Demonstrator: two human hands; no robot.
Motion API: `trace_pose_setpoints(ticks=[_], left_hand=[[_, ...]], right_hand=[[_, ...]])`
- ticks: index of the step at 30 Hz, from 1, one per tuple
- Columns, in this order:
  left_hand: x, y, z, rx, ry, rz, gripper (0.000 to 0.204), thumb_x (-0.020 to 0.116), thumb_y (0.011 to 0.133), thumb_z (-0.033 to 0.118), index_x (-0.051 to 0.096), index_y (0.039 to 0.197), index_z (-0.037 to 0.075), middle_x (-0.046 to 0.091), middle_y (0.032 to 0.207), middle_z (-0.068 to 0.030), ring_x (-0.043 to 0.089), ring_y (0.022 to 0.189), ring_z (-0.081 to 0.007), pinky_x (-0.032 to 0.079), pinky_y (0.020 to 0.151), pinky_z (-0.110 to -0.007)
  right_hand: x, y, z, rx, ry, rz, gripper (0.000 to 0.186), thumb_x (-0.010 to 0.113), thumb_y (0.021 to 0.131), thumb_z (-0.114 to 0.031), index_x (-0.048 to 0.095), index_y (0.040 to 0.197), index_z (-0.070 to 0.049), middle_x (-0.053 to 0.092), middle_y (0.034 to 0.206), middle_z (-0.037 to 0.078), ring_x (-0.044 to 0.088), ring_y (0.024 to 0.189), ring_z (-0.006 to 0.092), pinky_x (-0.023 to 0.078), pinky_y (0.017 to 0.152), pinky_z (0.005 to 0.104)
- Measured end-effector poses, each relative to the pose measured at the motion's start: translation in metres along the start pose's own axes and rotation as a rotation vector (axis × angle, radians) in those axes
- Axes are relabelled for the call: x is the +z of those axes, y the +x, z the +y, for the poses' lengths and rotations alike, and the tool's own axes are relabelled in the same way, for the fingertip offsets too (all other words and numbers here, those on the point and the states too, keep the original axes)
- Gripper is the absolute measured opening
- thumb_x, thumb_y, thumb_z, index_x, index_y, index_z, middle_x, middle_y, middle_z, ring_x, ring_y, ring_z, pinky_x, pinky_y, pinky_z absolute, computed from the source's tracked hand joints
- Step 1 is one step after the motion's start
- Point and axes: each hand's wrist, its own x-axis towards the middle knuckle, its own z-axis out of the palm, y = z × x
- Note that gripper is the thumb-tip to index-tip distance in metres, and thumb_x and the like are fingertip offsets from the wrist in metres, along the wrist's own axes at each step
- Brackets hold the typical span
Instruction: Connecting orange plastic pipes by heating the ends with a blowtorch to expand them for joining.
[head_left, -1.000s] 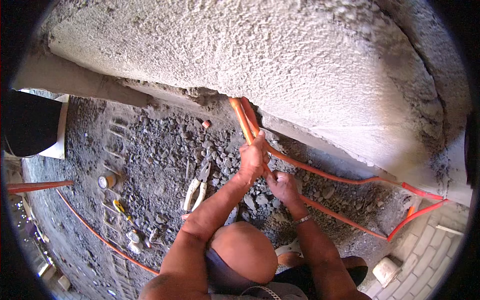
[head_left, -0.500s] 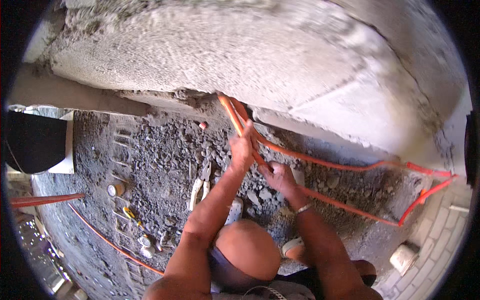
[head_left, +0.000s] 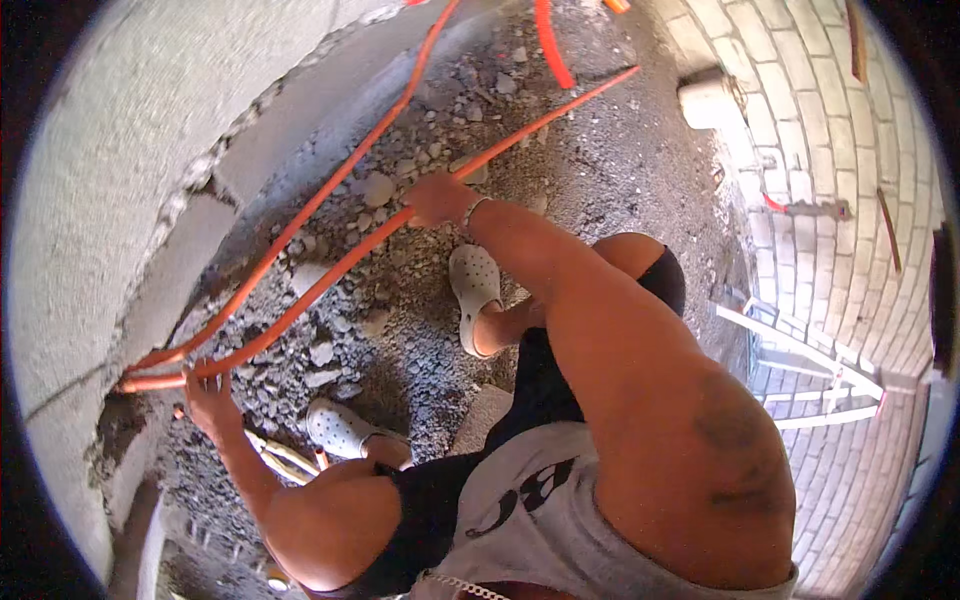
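Observation:
A long orange conduit [head_left: 342,268] runs from a gap at the foot of the concrete wall across the rubble. My left hand [head_left: 208,402] holds it close to that gap, fingers curled round it. Farther along, my right hand [head_left: 438,200] is closed on the same conduit, knuckles up. Beyond that hand the conduit stretches to a free-looking tip at the upper right. A second orange conduit [head_left: 345,172] lies nearer the wall, and the two come together at the gap. Pale-handled pliers [head_left: 275,455] lie on the ground beside my left forearm, partly hidden.
The rough concrete wall [head_left: 150,180] rises on the left. Loose stones [head_left: 320,355] cover the ground around my clog-shod feet. A brick wall [head_left: 810,110] stands at the right, with a whitish bucket-like object [head_left: 706,103] by its base. A red conduit piece [head_left: 552,50] hangs at the top.
The view has swung to the right. My hands, close together on the conduit before, are now far apart: the right is farther along it, the left near the wall gap.

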Motion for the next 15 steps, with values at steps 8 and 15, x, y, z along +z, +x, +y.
trace_pose_setpoints(ticks=[8, 15], left_hand=[[-0.025, 0.011, -0.004, -0.236, -0.25, 0.054, 0.063, 0.054, 0.094, 0.001, 0.023, 0.148, -0.002, 0.038, 0.146, -0.0236, 0.041, 0.134, -0.0354, 0.048, 0.101, -0.046], [-0.047, 0.01, -0.027, -0.255, -0.368, 0.064, 0.06, 0.055, 0.093, 0.004, 0.028, 0.146, -0.001, 0.042, 0.143, -0.0221, 0.046, 0.13, -0.0334, 0.048, 0.101, -0.043]], right_hand=[[0.018, -0.05, 0.001, -0.118, -0.056, 0.289, 0.027, 0.068, 0.083, -0.04, 0.069, 0.095, -0.016, 0.065, 0.073, 0.005, 0.066, 0.071, 0.0284, 0.049, 0.066, 0.0484], [0.061, -0.079, -0.026, -0.183, -0.008, 0.247, 0.023, 0.067, 0.083, -0.036, 0.068, 0.094, -0.015, 0.065, 0.068, 0.003, 0.068, 0.07, 0.026, 0.049, 0.063, 0.0442]])
